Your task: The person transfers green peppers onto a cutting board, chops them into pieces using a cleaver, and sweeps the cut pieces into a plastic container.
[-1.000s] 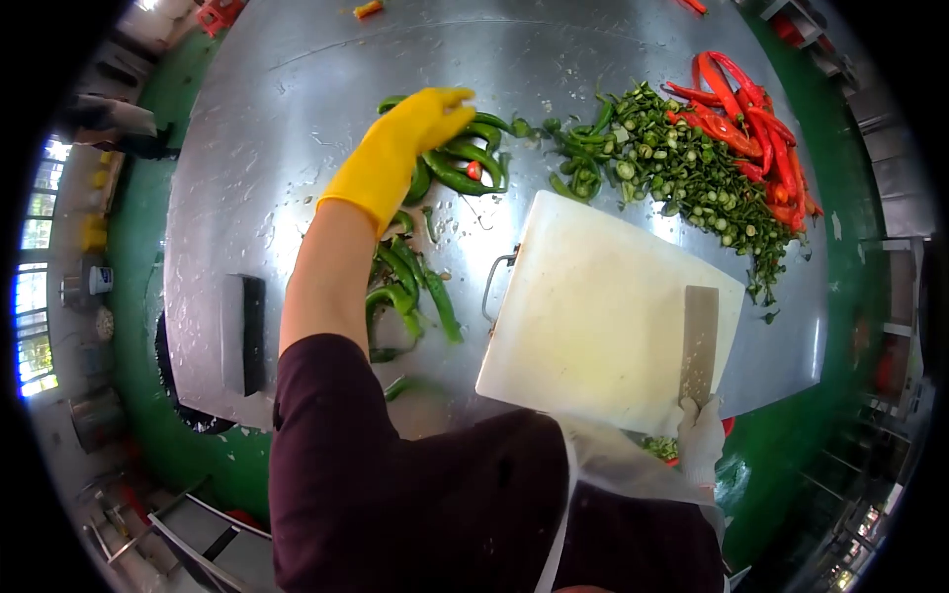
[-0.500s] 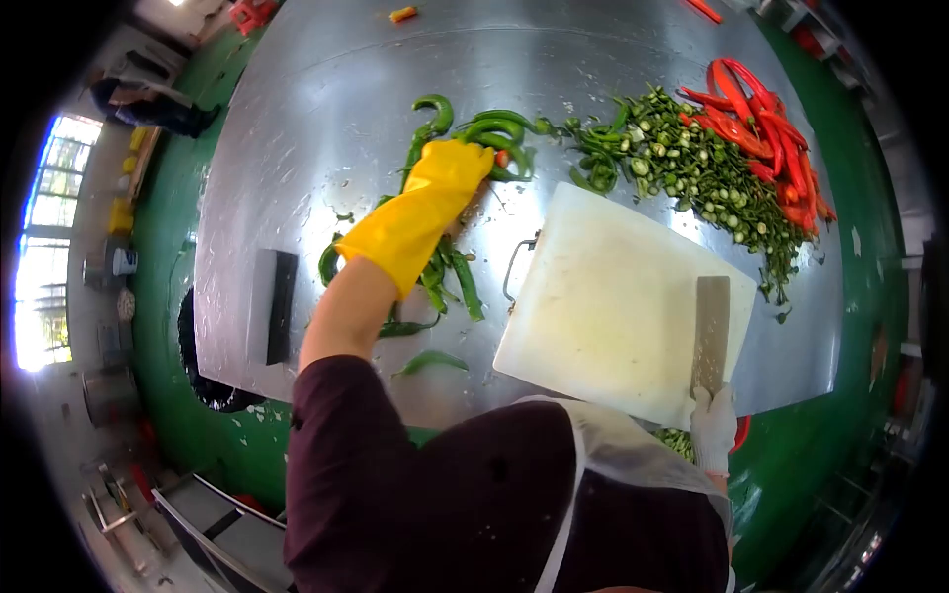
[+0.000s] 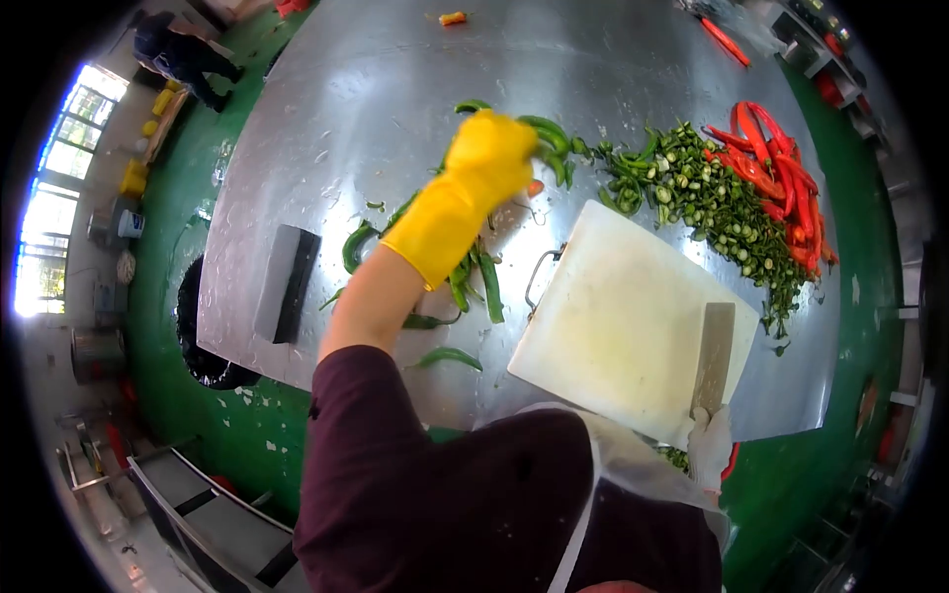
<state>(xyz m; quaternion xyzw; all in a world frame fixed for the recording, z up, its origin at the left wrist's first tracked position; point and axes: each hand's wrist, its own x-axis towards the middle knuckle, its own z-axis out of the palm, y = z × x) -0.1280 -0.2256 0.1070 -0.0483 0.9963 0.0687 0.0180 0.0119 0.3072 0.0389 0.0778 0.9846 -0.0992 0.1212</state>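
My left hand (image 3: 491, 158), in a long yellow rubber glove, is closed over long green chili peppers (image 3: 551, 135) at the middle of the steel table. Their ends stick out beyond the glove, while the fingers' undersides are hidden. More green chili peppers (image 3: 491, 287) lie scattered below my left forearm. My right hand (image 3: 708, 450), in a whitish glove, is wrapped around the handle of a cleaver (image 3: 714, 356). The broad blade rests flat on the right part of a white cutting board (image 3: 618, 316), which has a metal handle.
Right of the board lie chopped green chilies (image 3: 712, 188) and a pile of red chilies (image 3: 786, 188). A grey block (image 3: 282, 282) sits near the table's left edge, above a black-lined bin (image 3: 203, 366). Another person (image 3: 183, 57) stands far left. A chair-like frame (image 3: 213, 519) stands lower left.
My left hand has moved farther across the table, and green chilies near it have shifted with it. The view has tilted slightly. My right hand stays at the cleaver.
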